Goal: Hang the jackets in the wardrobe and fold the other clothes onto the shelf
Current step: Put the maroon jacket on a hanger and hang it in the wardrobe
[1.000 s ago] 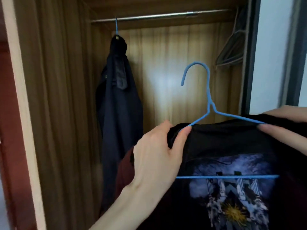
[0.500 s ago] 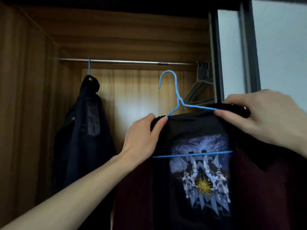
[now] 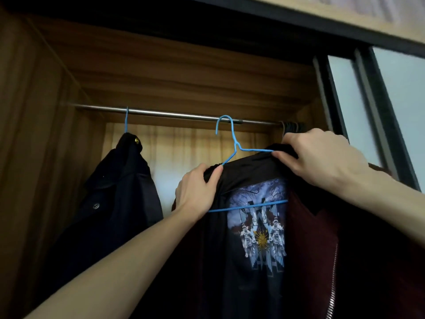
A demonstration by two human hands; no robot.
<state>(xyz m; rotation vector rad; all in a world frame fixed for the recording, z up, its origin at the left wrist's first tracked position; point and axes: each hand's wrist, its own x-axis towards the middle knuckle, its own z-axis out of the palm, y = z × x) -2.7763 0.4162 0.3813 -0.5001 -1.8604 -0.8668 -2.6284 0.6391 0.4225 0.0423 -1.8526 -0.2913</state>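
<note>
A dark red jacket [image 3: 317, 249] with a black lining and a printed patch hangs on a blue wire hanger [image 3: 232, 139]. My left hand [image 3: 197, 192] grips the jacket's left shoulder over the hanger. My right hand [image 3: 322, 157] pinches the collar at the right shoulder. The hanger's hook is level with the metal rail [image 3: 174, 115] inside the wardrobe; whether it sits on the rail I cannot tell. A dark navy jacket [image 3: 115, 199] hangs on another blue hanger [image 3: 126, 120] at the rail's left end.
Several empty dark hangers [image 3: 294, 127] bunch at the rail's right end. The wooden wardrobe wall [image 3: 34, 134] stands at the left. A dark-framed sliding door [image 3: 358, 107] stands at the right, close behind my right hand.
Both hands have lifted the jacket on its hanger up and toward the rail. The hook has gone from well below the rail to level with it. My view has tilted upward.
</note>
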